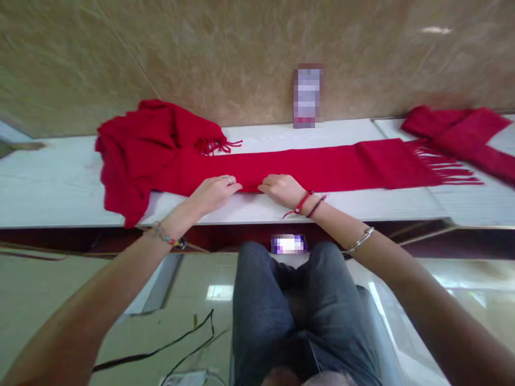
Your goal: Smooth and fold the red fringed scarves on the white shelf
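Observation:
A red scarf (325, 166) lies lengthwise along a white table (52, 182), its fringed end pointing right. Toward the left it runs into a bunched heap of red cloth with another fringe. My left hand (215, 194) pinches the scarf's near edge between thumb and fingers, just left of the middle. A short gap to the right, my right hand (282, 188) grips the same near edge with curled fingers. Between the two hands the cloth lies flat.
Another red scarf (454, 131) lies folded at the far right. A blurred upright phone-shaped object (308, 96) leans on the tiled wall (241, 59). A lit phone (288, 244) rests below the table edge, above my knees. Black cables (161, 351) lie on the floor.

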Demonstrator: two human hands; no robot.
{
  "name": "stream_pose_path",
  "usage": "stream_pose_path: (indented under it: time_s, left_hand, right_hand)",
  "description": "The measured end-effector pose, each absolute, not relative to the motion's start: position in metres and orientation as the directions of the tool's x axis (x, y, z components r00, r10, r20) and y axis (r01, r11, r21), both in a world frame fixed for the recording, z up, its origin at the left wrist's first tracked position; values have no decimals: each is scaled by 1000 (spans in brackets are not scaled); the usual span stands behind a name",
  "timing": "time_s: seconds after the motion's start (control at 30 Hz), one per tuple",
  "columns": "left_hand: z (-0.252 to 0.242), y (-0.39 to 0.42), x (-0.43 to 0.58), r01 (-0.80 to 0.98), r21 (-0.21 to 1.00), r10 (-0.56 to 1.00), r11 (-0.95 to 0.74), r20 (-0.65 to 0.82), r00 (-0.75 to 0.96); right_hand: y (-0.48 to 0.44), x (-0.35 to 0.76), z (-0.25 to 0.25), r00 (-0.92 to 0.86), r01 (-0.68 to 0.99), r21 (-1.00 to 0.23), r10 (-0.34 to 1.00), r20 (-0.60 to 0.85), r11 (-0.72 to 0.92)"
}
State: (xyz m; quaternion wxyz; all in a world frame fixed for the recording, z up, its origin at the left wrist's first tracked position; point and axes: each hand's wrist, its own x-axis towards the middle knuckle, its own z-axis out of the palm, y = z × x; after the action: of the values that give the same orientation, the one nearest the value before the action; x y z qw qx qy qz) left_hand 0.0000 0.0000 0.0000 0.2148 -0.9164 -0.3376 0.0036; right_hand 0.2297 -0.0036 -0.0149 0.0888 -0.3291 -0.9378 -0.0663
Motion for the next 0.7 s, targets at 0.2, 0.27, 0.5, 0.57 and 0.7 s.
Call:
stream_pose_path:
  time_s: [0.2,0.27,0.5,0.57,0.7]
  left_hand:
    - [1,0,6,657,-357,652,-664,155,742]
    - [1,0,7,656,-358,655,-664,145,742]
    - [5,-3,4,649,-342,663,-680,93,743]
    - [7,-5,3,636,-367,665,-679,60,745]
    - [9,-10,1,615,-417,681,-669,-11,733]
  right_hand:
    - [-2,227,-18,-689,690,-34,671,275,723]
    - [-2,227,-19,-676,693,-64,679,287,718]
    - [0,229,-21,-653,680,-122,673,347,723]
    - [1,229,-21,-661,667,-129,663,353,734]
    - [-1,230,-22,-685,645,-112,636,356,756]
